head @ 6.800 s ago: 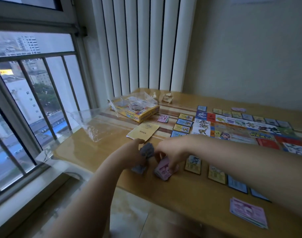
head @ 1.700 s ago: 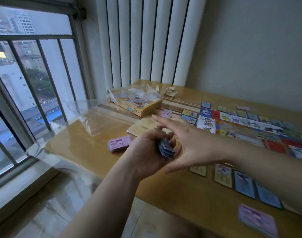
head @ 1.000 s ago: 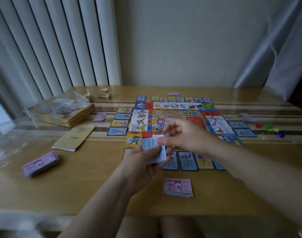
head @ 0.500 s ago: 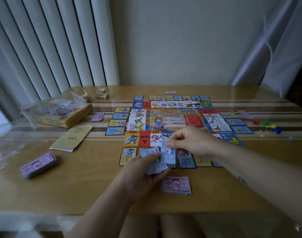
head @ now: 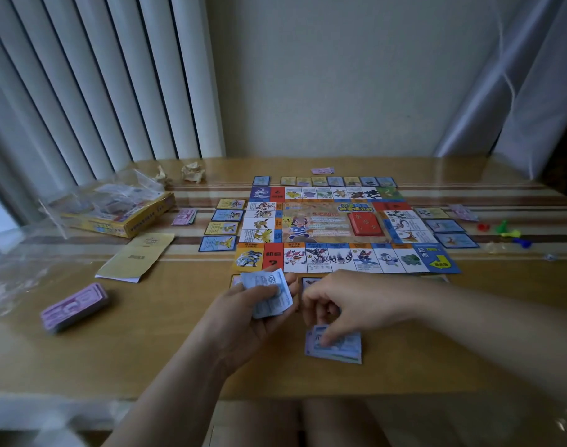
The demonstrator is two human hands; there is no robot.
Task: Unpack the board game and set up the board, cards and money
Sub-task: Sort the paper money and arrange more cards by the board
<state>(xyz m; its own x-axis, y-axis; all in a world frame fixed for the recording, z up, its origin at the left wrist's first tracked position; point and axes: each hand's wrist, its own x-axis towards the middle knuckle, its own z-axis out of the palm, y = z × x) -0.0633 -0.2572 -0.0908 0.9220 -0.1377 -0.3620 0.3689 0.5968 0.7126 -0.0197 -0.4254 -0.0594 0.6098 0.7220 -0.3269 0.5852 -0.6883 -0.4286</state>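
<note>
The colourful game board (head: 333,227) lies flat in the middle of the wooden table (head: 153,346), with property cards (head: 222,228) laid along its sides. My left hand (head: 243,321) grips a small stack of blue money notes (head: 270,296) just below the board's near edge. My right hand (head: 343,301) reaches down beside it, fingertips on a blue note topping a money pile (head: 337,348) on the table. A red card deck (head: 365,224) sits on the board's centre.
A purple money stack (head: 74,308) lies at the near left. The yellow game box (head: 120,211) with plastic wrap, a yellow booklet (head: 137,258) and crumpled paper (head: 193,171) sit at the left. Coloured pawns (head: 504,232) lie at the right. A small pink note (head: 322,171) lies behind the board.
My right hand took a blue note from the stack in my left hand and lowered it onto the pile on the table, which showed pink before.
</note>
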